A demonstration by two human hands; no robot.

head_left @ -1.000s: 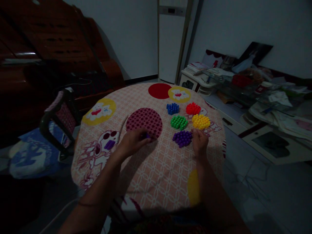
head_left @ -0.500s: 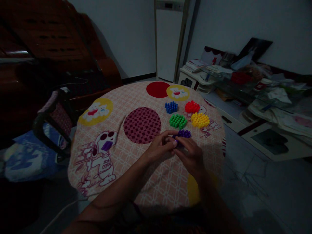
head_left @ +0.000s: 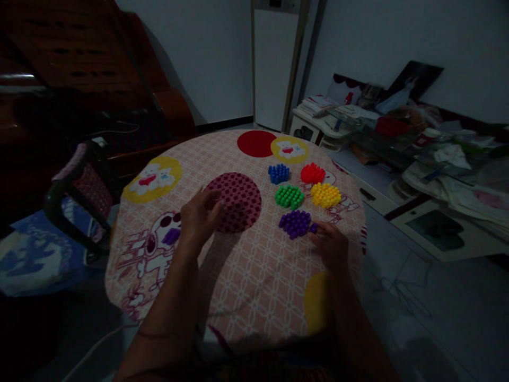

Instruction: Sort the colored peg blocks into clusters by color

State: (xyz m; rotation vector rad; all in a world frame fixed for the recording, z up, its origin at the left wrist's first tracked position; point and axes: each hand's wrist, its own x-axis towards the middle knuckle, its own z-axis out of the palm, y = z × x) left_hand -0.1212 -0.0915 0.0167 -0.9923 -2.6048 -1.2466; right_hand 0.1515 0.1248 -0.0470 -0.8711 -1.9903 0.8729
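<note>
Purple round-headed pieces (head_left: 295,223) stand upright in a tight cluster on the table. At its right edge, my right hand (head_left: 331,245) has thumb and fingers closed on one purple piece (head_left: 313,228). My left hand (head_left: 201,215) hovers left of the dark-red checked circle, its fingers bent and thumb apart, with nothing visible in it. Left of that hand, a small flat purple block (head_left: 171,236) lies on the cloth, partly beside my forearm. Green (head_left: 289,196), yellow (head_left: 325,195), blue (head_left: 279,173) and red (head_left: 313,173) clusters of similar pieces stand behind the purple ones.
A patterned cloth (head_left: 254,286) covers the oval table. A chair (head_left: 85,196) stands at the left, before a wooden bench (head_left: 170,106). On the right, a low cabinet (head_left: 433,228) carries papers, bags and a bottle. A white upright unit (head_left: 274,69) stands at the back.
My hands came together in front of the purple cluster, then parted. My left hand went back left; my right returned to the cluster's right edge and now pinches a purple piece.
</note>
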